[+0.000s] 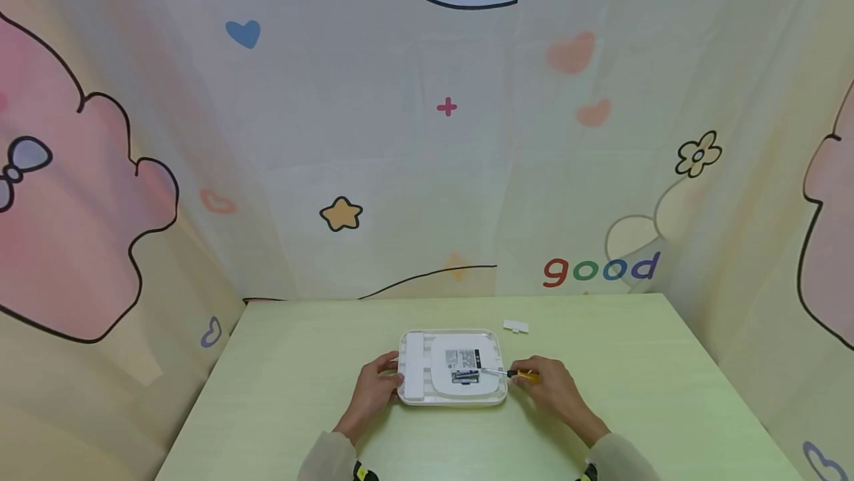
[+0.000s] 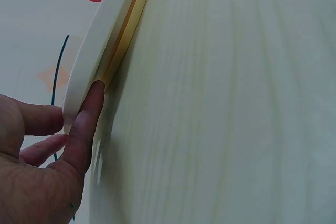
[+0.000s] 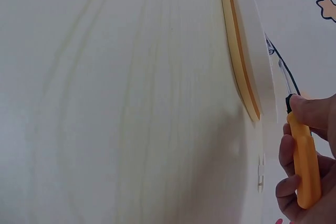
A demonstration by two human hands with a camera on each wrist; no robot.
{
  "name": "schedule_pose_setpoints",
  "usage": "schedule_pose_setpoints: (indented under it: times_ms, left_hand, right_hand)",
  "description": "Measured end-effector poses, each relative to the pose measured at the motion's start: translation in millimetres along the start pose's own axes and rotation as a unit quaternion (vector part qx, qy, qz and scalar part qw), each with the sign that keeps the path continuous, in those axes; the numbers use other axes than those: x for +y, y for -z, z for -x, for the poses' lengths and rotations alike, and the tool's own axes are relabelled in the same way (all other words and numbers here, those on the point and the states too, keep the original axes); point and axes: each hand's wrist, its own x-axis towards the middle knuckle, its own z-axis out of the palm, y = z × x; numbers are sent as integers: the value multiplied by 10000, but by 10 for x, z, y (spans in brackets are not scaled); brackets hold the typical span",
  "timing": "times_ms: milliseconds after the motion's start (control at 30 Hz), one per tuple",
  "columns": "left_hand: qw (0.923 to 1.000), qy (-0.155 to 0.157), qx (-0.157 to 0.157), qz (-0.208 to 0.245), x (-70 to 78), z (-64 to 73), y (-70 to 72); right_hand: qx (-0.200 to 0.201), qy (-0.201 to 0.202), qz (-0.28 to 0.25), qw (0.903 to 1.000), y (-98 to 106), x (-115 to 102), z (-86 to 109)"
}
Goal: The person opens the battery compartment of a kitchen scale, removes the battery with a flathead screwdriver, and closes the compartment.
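Note:
A flat white device (image 1: 420, 366) with rounded corners lies face down on the table, a printed label and an uncovered battery compartment (image 1: 465, 377) in its raised middle. Batteries show inside that compartment. My left hand (image 1: 375, 390) holds the device's left edge between thumb and fingers, and the left wrist view shows a fingertip under its rim. In my right hand (image 1: 550, 386) is a screwdriver with a yellow handle (image 3: 305, 166), gripped with the thumb along its neck. Its metal shaft (image 1: 494, 370) points left, the tip at the right end of the compartment.
A small white battery cover (image 1: 516, 326) with a tab lies on the table (image 1: 287, 370) behind the device's right corner. A printed curtain (image 1: 400, 133) hangs behind the table and along both sides.

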Motion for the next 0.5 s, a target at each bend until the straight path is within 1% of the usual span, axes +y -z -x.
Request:
schedule_pose_setpoints:
  times_ms: [67, 233, 500]
  left_hand:
    - [10000, -3, 6, 8, -9, -1, 2]
    - [10000, -37, 6, 8, -12, 2, 1]
    - [10000, -41, 8, 22, -4, 16, -2]
  right_hand:
    - [20, -53, 106, 9999, 26, -10, -3]
    - [27, -34, 306, 9995, 106, -47, -11]
    - [65, 185, 620, 9979, 224, -116, -10]
